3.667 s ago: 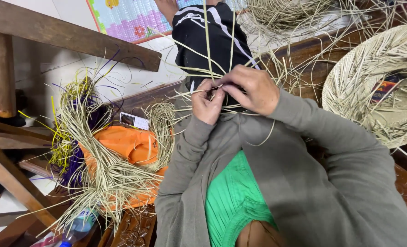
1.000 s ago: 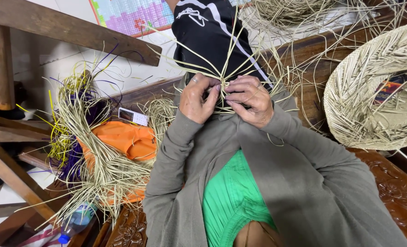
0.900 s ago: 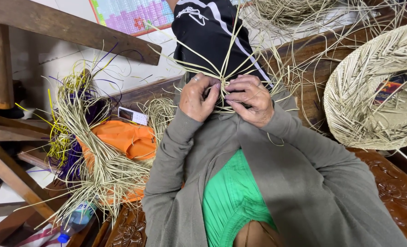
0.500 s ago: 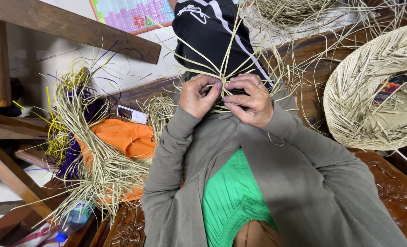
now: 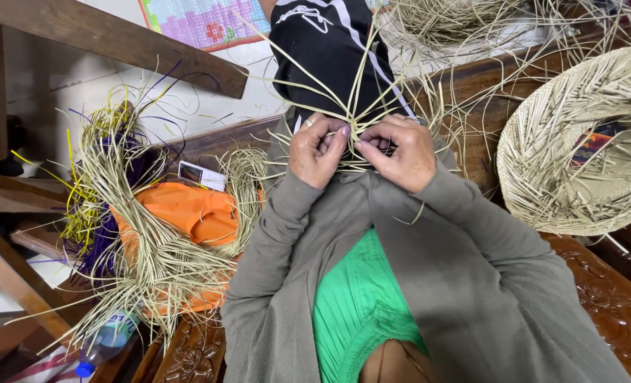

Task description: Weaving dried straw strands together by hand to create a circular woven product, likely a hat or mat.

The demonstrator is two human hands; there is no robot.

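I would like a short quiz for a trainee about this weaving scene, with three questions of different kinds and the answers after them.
1. True or false: both hands pinch the crossing of pale straw strands.
2. Which thing lies at the right of the view? A) a woven straw disc B) a metal bucket C) a glass jar
3. Fill in: the loose straw bundle at the left lies over an ______ cloth.

Key
1. True: the left hand and right hand meet at the crossing.
2. A: the woven straw disc.
3. Orange: the orange cloth.
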